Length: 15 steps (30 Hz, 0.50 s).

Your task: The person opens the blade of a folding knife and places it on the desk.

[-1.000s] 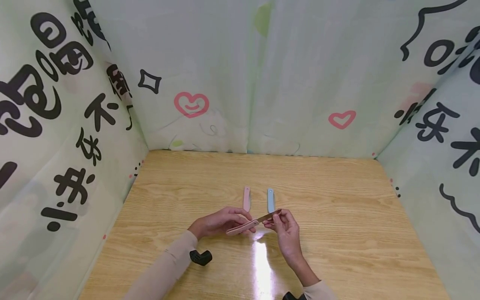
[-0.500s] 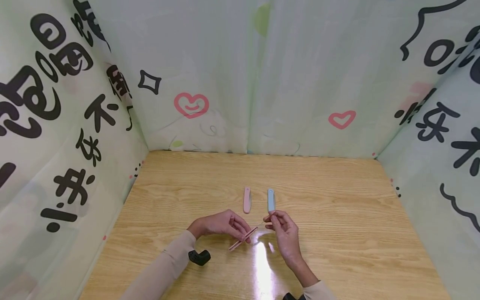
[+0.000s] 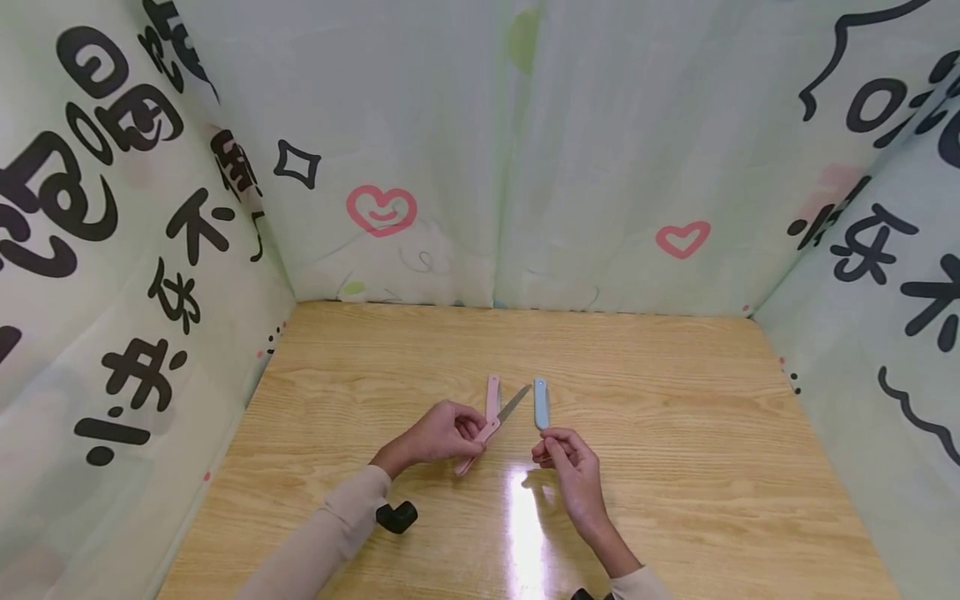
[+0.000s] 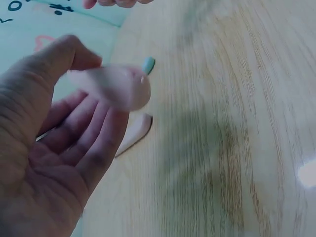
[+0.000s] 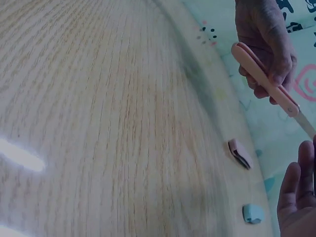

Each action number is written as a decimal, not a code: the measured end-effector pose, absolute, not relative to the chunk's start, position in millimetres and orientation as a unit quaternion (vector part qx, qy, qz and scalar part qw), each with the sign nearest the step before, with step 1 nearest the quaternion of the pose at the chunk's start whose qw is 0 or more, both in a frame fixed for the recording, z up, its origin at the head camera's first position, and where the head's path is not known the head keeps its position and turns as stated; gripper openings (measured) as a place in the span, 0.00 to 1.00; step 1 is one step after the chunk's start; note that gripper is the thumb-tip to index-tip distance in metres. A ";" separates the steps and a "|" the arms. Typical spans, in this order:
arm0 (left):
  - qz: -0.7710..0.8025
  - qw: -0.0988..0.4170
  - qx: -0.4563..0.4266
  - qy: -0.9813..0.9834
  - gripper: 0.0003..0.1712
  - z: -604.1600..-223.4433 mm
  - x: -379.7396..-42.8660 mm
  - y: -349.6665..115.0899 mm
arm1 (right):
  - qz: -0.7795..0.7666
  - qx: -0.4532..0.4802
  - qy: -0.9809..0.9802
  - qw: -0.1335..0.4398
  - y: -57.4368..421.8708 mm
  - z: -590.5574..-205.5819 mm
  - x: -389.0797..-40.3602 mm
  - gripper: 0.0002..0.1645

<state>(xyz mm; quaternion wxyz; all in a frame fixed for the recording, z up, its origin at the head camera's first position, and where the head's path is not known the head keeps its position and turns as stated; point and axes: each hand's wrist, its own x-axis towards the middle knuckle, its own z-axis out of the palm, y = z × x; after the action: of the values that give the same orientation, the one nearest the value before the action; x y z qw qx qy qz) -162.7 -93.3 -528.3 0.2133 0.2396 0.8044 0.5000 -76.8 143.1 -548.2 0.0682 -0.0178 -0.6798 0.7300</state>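
My left hand [image 3: 444,435] pinches a pink folding knife [image 3: 488,432] by its handle, with the blade [image 3: 514,405] swung out and pointing up and away to the right. From the left wrist, the handle [image 4: 118,88] looks blurred between thumb and fingers. My right hand [image 3: 577,477] is apart from the knife with nothing in it; its fingers [image 5: 292,185] are fairly straight in the right wrist view. Behind the hands lie a folded pink knife [image 3: 492,393] and a folded light-blue knife [image 3: 542,402], the blue one just beyond my right fingertips.
The wooden table [image 3: 675,400] carries a bright light reflection [image 3: 527,533] near the front. A pale printed curtain [image 3: 600,167] with hearts and black characters stands around the back and both sides.
The right hand has let go of the blade. The left hand has turned the knife, so the blade now points away beyond the hands and the handle's front end sits lower left.
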 end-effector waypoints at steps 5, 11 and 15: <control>0.429 0.135 0.219 0.866 0.10 -530.3 -165.2 -94.8 | 0.725 -0.019 -0.686 0.050 143.4 -550.2 -75.0 0.12; 0.361 0.056 0.152 0.918 0.12 -537.6 -172.4 -95.5 | 0.728 -0.022 -0.685 0.027 141.6 -552.8 -73.9 0.11; 0.365 0.042 0.101 0.924 0.13 -543.4 -180.1 -94.5 | 0.731 -0.010 -0.683 0.017 139.3 -553.8 -73.2 0.11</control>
<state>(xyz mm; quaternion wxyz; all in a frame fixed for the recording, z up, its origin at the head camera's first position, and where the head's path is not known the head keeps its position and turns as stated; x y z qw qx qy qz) -180.1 -94.5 -543.4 0.0424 0.1008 0.9245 0.3652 -73.2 139.3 -553.8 0.0168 -0.0104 -0.6825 0.7306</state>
